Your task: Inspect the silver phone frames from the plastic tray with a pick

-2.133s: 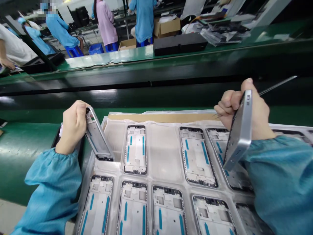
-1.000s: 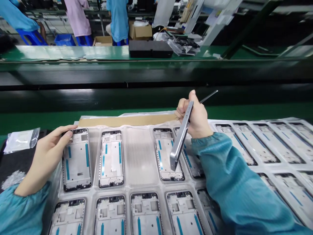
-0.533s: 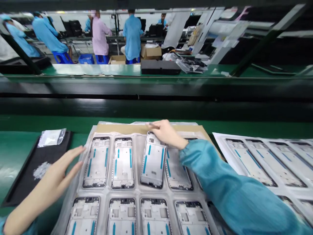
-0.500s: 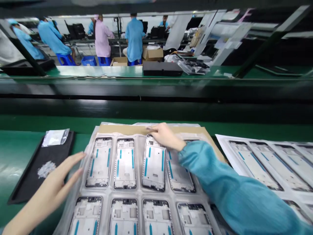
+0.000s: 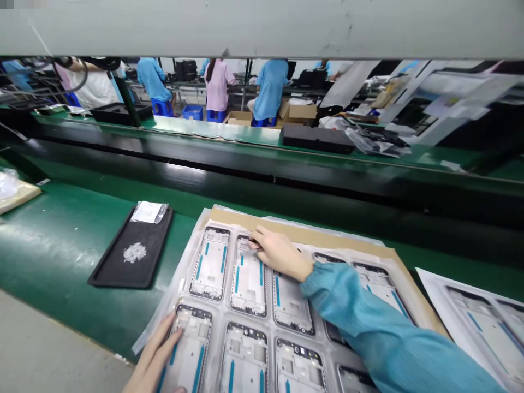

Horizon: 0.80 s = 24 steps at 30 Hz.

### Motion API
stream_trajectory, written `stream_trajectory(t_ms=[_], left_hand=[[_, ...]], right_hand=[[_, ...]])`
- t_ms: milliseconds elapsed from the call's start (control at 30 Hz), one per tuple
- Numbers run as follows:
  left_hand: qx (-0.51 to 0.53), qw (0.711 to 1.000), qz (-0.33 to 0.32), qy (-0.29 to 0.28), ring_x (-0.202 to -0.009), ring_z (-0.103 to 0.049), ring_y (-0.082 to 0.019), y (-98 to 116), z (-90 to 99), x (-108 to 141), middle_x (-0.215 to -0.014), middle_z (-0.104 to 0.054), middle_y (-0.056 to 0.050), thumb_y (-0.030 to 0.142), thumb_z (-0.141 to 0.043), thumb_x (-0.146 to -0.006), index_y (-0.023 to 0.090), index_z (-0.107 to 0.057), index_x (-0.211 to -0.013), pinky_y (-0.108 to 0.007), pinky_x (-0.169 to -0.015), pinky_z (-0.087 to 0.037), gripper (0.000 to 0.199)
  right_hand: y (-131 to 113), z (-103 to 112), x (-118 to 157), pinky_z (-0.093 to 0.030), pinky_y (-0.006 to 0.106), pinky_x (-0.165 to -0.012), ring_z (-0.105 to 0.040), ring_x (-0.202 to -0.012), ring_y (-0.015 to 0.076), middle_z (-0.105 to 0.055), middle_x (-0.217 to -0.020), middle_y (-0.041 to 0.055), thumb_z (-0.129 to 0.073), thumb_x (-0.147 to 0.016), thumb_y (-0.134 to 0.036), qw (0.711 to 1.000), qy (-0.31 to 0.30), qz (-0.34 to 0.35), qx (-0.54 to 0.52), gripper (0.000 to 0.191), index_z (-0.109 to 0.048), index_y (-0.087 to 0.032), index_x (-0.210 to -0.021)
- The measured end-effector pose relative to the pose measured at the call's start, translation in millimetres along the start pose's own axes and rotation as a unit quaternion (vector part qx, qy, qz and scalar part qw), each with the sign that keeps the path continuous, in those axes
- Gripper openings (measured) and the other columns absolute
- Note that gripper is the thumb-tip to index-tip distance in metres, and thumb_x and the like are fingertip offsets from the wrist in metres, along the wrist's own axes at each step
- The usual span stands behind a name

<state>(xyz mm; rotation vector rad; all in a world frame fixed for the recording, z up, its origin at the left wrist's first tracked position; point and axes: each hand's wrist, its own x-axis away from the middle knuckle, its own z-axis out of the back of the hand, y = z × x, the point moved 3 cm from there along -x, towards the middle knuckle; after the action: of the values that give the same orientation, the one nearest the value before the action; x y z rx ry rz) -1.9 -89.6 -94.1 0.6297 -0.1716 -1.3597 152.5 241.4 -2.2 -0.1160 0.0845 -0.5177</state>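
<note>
A clear plastic tray point(image 5: 223, 312) holds rows of phone middle frames with blue strips. My right hand point(image 5: 272, 252), fingers pinched, is over the upper end of the second phone frame point(image 5: 248, 286) in the far row. A thin metal tool that looks like tweezers point(image 5: 254, 250) sticks out from those fingers, partly hidden by them. At the tray's near left corner, my left hand point(image 5: 153, 355) lies with outstretched fingers on the left edge of a front-row phone frame point(image 5: 189, 341). Part of this hand is cut off by the picture's bottom edge.
Left of the phone frames, a black tray point(image 5: 118, 275) carries small clear pieces point(image 5: 135, 252) and a plastic bag point(image 5: 149, 212). Another sheet of phone frames point(image 5: 434, 278) lies at right. Brown cardboard point(image 5: 303, 233) shows behind the tray. People sit beyond the dark conveyor point(image 5: 229, 173).
The view has swung left. My right hand has moved from the third frame to the second in the far row. My left hand has come down onto a front-row phone frame.
</note>
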Motion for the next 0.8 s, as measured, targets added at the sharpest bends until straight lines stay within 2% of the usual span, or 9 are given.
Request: stream_trajectory(t_ms=[100, 167, 300, 433, 533, 633, 733, 800], left_hand=[[-0.032, 0.997, -0.06, -0.038, -0.139, -0.039, -0.025, 9, 13.5, -8, -0.16, -0.027, -0.007, 0.034, -0.051, -0.09, 0.031, -0.022, -0.154, -0.029, -0.105, -0.041, 0.07], [-0.008, 0.999, -0.018, -0.034, -0.141, -0.036, -0.024, 19, 20.1, -12, -0.16, -0.026, -0.006, 0.036, -0.045, -0.094, 0.033, -0.017, -0.154, -0.03, -0.108, -0.039, 0.066], [0.053, 0.99, 0.129, 0.024, -0.146, -0.029, -0.023, 34, 21.9, -12, -0.162, -0.021, 0.001, 0.041, -0.032, -0.099, 0.044, -0.021, -0.148, -0.039, -0.116, -0.03, 0.051], [0.064, 0.987, 0.146, 0.034, -0.144, -0.033, -0.024, 25, 21.9, -10, -0.159, -0.026, 0.0, 0.038, -0.032, -0.099, 0.047, -0.021, -0.147, -0.042, -0.116, -0.032, 0.05], [0.026, 0.994, 0.11, 0.015, -0.137, -0.044, -0.024, 13, 25.5, -11, -0.154, -0.039, -0.002, 0.035, -0.037, -0.099, 0.047, -0.023, -0.147, -0.039, -0.108, -0.043, 0.051], [-0.004, 0.995, 0.09, 0.044, -0.127, -0.055, -0.025, 8, 30.0, -13, -0.144, -0.051, -0.005, 0.035, -0.036, -0.099, 0.044, -0.025, -0.147, -0.04, -0.096, -0.052, 0.05], [0.0, 0.994, 0.093, 0.05, -0.122, -0.06, -0.025, 8, 31.7, -13, -0.139, -0.057, -0.004, 0.037, -0.036, -0.099, 0.042, -0.028, -0.146, -0.039, -0.093, -0.054, 0.049], [0.007, 0.995, 0.091, 0.026, -0.121, -0.06, -0.023, 7, 32.6, -12, -0.139, -0.057, -0.003, 0.035, -0.038, -0.098, 0.041, -0.027, -0.147, -0.034, -0.094, -0.054, 0.05]], right_hand=[[-3, -5, -7, -0.046, 0.029, -0.07, -0.051, -0.074, 0.014, -0.055, -0.096, 0.004, -0.051, -0.099, -0.02, 1.0, 0.004, -0.027, -0.01, 0.009, -0.056, -0.013, -0.096], [-3, -8, -6, -0.047, 0.031, -0.072, -0.053, -0.078, 0.0151, -0.055, -0.102, 0.0053, -0.052, -0.099, -0.021, 0.998, 0.014, -0.05, -0.018, 0.009, -0.055, -0.013, -0.101], [0, -14, -4, -0.048, 0.033, -0.074, -0.053, -0.079, 0.0159, -0.054, -0.106, 0.0069, -0.052, -0.1, -0.025, 0.995, 0.026, -0.087, -0.049, 0.014, -0.055, -0.013, -0.106], [8, -10, -9, -0.046, 0.032, -0.075, -0.052, -0.08, 0.0161, -0.055, -0.096, 0.0045, -0.061, -0.093, -0.025, 0.986, 0.041, -0.109, -0.118, 0.012, -0.057, -0.014, -0.093], [15, 7, -11, -0.04, 0.027, -0.061, -0.048, -0.063, 0.0137, -0.048, -0.07, -0.0006, -0.051, -0.098, -0.043, 0.97, 0.049, -0.135, -0.198, 0.037, -0.049, -0.016, -0.073], [11, 35, 4, -0.029, 0.027, -0.05, -0.035, -0.051, 0.0117, -0.035, -0.058, -0.0026, -0.033, -0.095, -0.07, 0.953, 0.046, -0.103, -0.28, 0.061, -0.039, -0.019, -0.062], [8, 73, 35, -0.028, 0.03, -0.052, -0.034, -0.052, 0.0125, -0.035, -0.055, -0.0009, -0.048, -0.084, -0.078, 0.94, 0.08, -0.049, -0.327, 0.067, -0.037, -0.019, -0.053], [18, 99, 60, -0.033, 0.031, -0.053, -0.043, -0.054, 0.0149, -0.049, -0.058, 0.0024, -0.059, -0.081, -0.075, 0.925, 0.134, -0.053, -0.35, 0.064, -0.05, -0.019, -0.053]])
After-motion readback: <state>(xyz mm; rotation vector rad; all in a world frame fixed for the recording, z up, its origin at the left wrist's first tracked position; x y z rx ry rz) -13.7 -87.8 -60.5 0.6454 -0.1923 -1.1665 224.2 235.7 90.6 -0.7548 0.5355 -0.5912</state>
